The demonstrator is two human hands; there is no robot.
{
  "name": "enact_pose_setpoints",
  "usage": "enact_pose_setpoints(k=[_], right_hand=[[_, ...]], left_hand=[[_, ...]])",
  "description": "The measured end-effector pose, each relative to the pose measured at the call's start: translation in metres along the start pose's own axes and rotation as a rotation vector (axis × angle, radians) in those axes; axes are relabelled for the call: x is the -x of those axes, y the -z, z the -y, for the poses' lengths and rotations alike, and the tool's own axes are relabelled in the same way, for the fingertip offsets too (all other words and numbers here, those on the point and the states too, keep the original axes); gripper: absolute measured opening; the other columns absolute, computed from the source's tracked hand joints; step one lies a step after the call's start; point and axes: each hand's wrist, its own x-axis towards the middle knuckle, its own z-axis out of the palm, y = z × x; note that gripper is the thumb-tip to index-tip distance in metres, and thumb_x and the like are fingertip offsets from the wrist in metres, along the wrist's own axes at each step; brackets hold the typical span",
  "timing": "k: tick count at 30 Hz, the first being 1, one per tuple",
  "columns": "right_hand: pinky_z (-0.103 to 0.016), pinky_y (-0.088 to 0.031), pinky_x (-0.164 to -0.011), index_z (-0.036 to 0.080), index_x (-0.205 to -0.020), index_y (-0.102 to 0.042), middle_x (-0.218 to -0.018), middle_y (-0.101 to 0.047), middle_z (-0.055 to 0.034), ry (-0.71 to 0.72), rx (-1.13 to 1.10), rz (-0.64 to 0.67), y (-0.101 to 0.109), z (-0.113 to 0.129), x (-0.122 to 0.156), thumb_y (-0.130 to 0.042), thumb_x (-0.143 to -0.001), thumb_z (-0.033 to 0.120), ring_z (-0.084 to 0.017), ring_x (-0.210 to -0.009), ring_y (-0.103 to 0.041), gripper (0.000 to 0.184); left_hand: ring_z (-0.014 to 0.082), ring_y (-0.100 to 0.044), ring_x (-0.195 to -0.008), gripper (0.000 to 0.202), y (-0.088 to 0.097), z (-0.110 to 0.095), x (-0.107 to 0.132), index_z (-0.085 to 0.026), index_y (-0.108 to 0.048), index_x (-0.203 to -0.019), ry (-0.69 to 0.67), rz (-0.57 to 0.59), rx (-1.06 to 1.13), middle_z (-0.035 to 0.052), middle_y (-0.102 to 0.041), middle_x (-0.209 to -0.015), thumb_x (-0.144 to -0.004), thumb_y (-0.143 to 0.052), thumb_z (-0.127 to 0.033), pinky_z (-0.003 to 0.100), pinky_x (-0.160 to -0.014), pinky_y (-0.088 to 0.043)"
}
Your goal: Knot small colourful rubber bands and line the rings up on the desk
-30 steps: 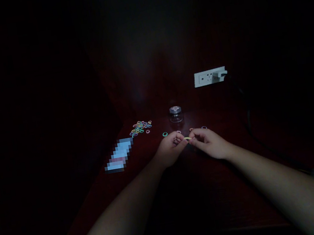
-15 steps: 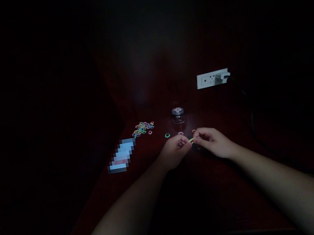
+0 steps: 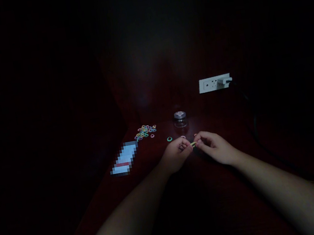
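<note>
My left hand point(image 3: 178, 154) and my right hand point(image 3: 214, 146) meet above the dark red table point(image 3: 123, 203), pinching a small yellow hair tie point(image 3: 193, 144) between their fingertips. Just beyond my fingers lie a green hair tie point(image 3: 169, 139), a pink hair tie point(image 3: 183, 137) and an orange-pink one point(image 3: 195, 135), the last two partly covered by my hands. Farther back stands a small clear jar point(image 3: 181, 120) with its lid on. A loose pile of pastel hair ties point(image 3: 145, 132) lies to the left of the jar.
A phone with a lit, pixelated screen point(image 3: 124, 158) lies near the table's left edge. On the back wall is a white socket panel point(image 3: 210, 84) with a plug point(image 3: 224, 81) in it. Its dark cable point(image 3: 257, 129) runs down the right side. The surroundings are very dark.
The whole view has shifted slightly, so things sit a little lower. Both hands keep hold of the yellow hair tie, which now shows more of its loop between the fingertips.
</note>
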Motion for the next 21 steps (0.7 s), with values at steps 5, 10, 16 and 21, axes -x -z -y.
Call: enact_pose_setpoints(k=[5,10,16,21], right_hand=[[-0.024,-0.04,-0.056,0.019,-0.078,-0.052,-0.071,-0.053,-0.001,0.018,0.027,-0.02,-0.001,0.0005,0.0006,-0.049,-0.086,0.031,-0.014,-0.065,-0.05,0.015],[-0.025,-0.039,-0.056,0.019,-0.077,-0.048,-0.068,-0.056,-0.0006,-0.005,-0.002,-0.039,-0.0001,-0.0034,-0.0001,-0.046,-0.088,0.031,-0.013,-0.061,-0.052,0.016],[-0.025,-0.039,-0.056,0.019,-0.079,-0.047,-0.062,-0.056,0.0007,-0.029,-0.063,-0.034,0.0003,-0.0029,-0.0009,-0.044,-0.09,0.035,-0.012,-0.056,-0.051,0.02],[-0.024,-0.04,-0.056,0.018,-0.082,-0.049,-0.067,-0.055,-0.0001,-0.009,-0.108,0.035,-0.0055,-0.0022,0.0012,-0.046,-0.089,0.036,-0.012,-0.059,-0.051,0.019]], left_hand=[[0.0076,-0.042,-0.058,0.019,-0.0001,-0.0021,0.0007,-0.013,-0.055,-0.081,0.012,0.009,0.001,-0.0024,-0.05,-0.066,-0.079,-0.056,-0.033,0.021,-0.055,-0.034],[0.0086,-0.041,-0.058,0.019,0.0031,-0.006,0.0023,-0.014,-0.056,-0.077,-0.021,0.05,-0.091,-0.0028,-0.048,-0.064,-0.081,-0.052,-0.032,0.021,-0.055,-0.033],[0.0091,-0.042,-0.06,0.019,0.0026,-0.0058,0.0021,-0.015,-0.056,-0.078,-0.033,0.033,-0.115,-0.0025,-0.049,-0.066,-0.083,-0.05,-0.033,0.021,-0.056,-0.033],[0.0088,-0.043,-0.06,0.02,-0.0001,0.0007,0.0001,-0.014,-0.055,-0.082,-0.008,0.005,-0.057,-0.0015,-0.051,-0.069,-0.082,-0.052,-0.034,0.021,-0.057,-0.034]])
